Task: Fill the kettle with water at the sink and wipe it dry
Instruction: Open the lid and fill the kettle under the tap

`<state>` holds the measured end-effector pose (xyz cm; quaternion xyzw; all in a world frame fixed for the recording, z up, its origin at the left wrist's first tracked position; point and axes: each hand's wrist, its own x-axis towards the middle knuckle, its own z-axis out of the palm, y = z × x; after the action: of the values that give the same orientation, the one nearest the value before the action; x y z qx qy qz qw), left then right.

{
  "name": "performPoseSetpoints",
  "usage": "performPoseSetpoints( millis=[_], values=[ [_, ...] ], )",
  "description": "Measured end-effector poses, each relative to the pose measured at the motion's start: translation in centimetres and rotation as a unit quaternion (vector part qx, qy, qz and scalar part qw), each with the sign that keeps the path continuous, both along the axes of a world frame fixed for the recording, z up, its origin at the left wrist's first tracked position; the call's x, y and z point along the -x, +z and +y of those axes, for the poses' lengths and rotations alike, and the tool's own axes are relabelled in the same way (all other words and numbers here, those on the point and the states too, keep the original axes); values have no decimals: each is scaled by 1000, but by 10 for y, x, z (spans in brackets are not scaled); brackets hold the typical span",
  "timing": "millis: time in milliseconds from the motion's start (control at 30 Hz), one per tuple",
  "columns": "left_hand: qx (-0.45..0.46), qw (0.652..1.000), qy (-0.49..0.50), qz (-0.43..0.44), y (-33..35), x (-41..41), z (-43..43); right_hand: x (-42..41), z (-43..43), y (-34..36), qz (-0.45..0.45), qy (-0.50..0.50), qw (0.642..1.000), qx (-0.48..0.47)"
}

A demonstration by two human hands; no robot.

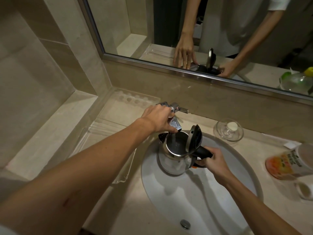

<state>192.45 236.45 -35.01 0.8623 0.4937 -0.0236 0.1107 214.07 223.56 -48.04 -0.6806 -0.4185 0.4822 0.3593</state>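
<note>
Steel-bodied and shiny, the round electric kettle (176, 155) hangs over the white oval sink basin (199, 192), its black hinged lid (194, 138) standing open and its mouth right under the chrome wall-mounted tap spout (226, 126). The right hand (215, 160) is closed around the black kettle handle (204, 152). The left hand (159, 119) covers the chrome tap lever (171, 107), fingers curled on it. I cannot make out any running water, so this looks like the filling step just starting; next calls for opening the tap while keeping the kettle level beneath it.
</note>
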Motion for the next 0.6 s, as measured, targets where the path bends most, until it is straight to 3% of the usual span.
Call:
performPoseSetpoints(
  millis=[600],
  values=[
    [-8,1000,-6,19,8,-4,-5,1,1,4,33,-4,999,10]
  ],
)
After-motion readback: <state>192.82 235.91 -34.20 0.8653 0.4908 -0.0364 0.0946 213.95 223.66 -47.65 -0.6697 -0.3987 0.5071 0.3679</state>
